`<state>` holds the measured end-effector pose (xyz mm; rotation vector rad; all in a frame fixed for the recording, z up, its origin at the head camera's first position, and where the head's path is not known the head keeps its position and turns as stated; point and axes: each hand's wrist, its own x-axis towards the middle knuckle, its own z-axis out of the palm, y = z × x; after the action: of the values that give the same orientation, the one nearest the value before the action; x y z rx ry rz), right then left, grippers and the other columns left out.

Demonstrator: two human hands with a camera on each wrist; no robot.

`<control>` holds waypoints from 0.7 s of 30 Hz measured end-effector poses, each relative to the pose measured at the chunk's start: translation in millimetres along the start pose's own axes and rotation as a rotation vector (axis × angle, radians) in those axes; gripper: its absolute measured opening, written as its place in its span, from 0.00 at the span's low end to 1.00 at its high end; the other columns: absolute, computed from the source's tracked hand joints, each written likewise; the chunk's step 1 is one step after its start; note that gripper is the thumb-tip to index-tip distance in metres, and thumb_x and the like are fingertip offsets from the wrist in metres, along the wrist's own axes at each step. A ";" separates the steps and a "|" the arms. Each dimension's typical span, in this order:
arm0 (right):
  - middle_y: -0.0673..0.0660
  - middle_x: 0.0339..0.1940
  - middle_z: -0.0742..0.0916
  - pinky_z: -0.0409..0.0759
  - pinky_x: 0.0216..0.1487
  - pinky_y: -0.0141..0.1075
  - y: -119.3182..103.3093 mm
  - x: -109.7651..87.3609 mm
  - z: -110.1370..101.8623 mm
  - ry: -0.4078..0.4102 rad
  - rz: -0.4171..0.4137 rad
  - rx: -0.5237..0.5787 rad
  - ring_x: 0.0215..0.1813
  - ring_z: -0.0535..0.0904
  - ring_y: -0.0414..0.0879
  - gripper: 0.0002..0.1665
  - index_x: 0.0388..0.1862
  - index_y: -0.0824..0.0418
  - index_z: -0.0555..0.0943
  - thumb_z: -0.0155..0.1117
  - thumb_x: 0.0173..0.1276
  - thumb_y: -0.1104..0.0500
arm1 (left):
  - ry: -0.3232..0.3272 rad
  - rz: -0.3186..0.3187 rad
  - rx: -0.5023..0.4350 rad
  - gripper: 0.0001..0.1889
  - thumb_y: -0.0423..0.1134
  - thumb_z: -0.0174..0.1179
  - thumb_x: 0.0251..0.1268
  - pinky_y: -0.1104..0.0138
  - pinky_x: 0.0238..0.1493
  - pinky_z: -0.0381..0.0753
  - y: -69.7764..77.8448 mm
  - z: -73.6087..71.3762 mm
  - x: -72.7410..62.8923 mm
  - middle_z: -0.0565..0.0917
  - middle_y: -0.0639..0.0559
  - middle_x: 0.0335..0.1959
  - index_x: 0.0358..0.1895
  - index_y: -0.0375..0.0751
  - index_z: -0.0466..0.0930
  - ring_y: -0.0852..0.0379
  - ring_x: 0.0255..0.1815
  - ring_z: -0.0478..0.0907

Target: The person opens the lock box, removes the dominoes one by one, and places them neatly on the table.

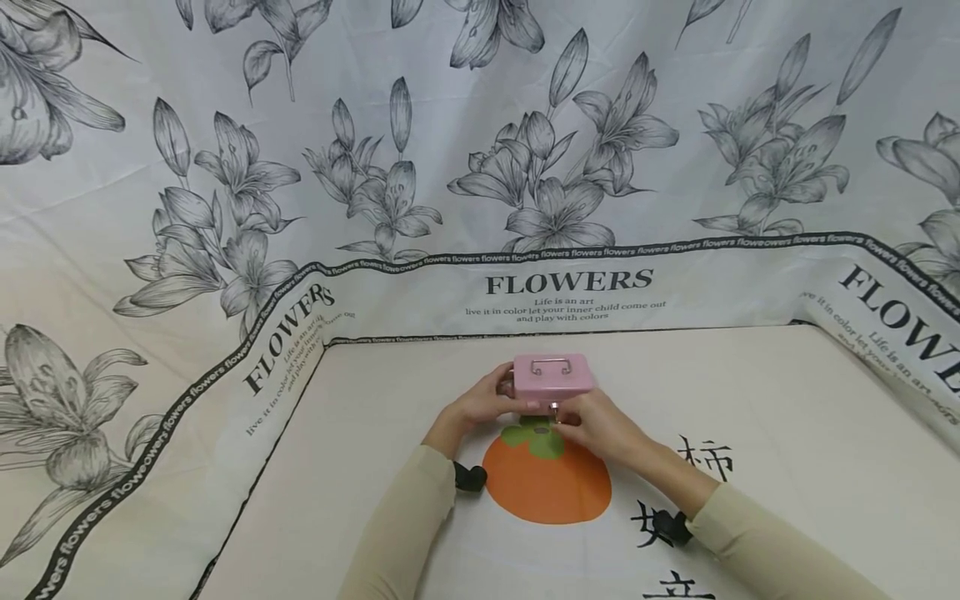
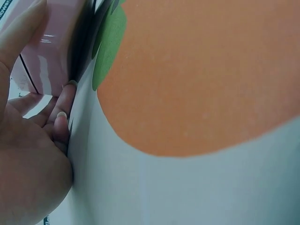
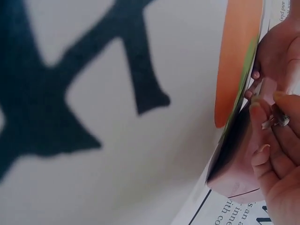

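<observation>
A small pink box (image 1: 553,377) with a folding wire handle (image 1: 551,366) on its lid sits on the printed cloth. Its lid is down. My left hand (image 1: 483,400) grips the box's left end, thumb along the front and the other fingers at the side, as the left wrist view shows on the glossy pink wall (image 2: 49,51). At the box's front, my right hand (image 1: 600,423) pinches a small silver metal piece (image 3: 280,117) between thumb and finger. Its exact kind is too small and covered to tell. Beside it a pink tab (image 3: 268,88) sticks out from the box.
The cloth carries a printed orange persimmon (image 1: 547,483) with green leaves just before the box, and black characters (image 1: 705,458) to the right. Behind and at the sides rises a flower-patterned curtain (image 1: 405,300). Black straps (image 1: 470,477) circle the wrists.
</observation>
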<state>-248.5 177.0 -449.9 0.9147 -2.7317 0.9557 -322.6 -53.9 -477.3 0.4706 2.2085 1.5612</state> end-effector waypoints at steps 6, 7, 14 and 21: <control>0.46 0.28 0.84 0.78 0.36 0.35 0.6 2.3 -0.3 0.009 0.013 -0.048 0.31 0.76 0.40 0.04 0.35 0.61 0.87 0.74 0.63 0.67 | 0.002 -0.008 -0.013 0.48 0.46 0.76 0.58 0.52 0.66 0.70 0.2 1.1 1.0 0.81 0.50 0.56 0.80 0.50 0.58 0.52 0.57 0.75; 0.47 0.30 0.85 0.79 0.37 0.36 0.8 2.7 -0.3 0.011 0.008 -0.054 0.32 0.76 0.40 0.05 0.37 0.62 0.88 0.74 0.63 0.68 | 0.005 -0.013 -0.015 0.48 0.46 0.77 0.58 0.51 0.67 0.69 0.2 1.2 1.0 0.80 0.50 0.57 0.79 0.49 0.58 0.52 0.58 0.75; 0.54 0.39 0.88 0.81 0.43 0.40 -0.7 3.1 -0.6 -0.004 0.017 -0.038 0.36 0.78 0.41 0.11 0.46 0.63 0.88 0.72 0.64 0.69 | 0.011 -0.025 -0.033 0.49 0.45 0.78 0.57 0.51 0.70 0.67 0.0 1.9 1.7 0.79 0.51 0.59 0.80 0.50 0.58 0.52 0.59 0.74; 0.49 0.34 0.87 0.79 0.40 0.37 -0.6 2.2 -0.3 -0.009 0.040 -0.036 0.34 0.77 0.40 0.09 0.44 0.63 0.88 0.72 0.65 0.68 | -0.006 0.020 -0.066 0.49 0.35 0.76 0.58 0.53 0.69 0.69 1.1 2.9 0.4 0.76 0.46 0.64 0.80 0.45 0.55 0.52 0.61 0.74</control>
<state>-250.0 175.7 -448.7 0.8644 -2.7753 0.9080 -321.5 -50.9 -477.2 0.4779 2.1473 1.6348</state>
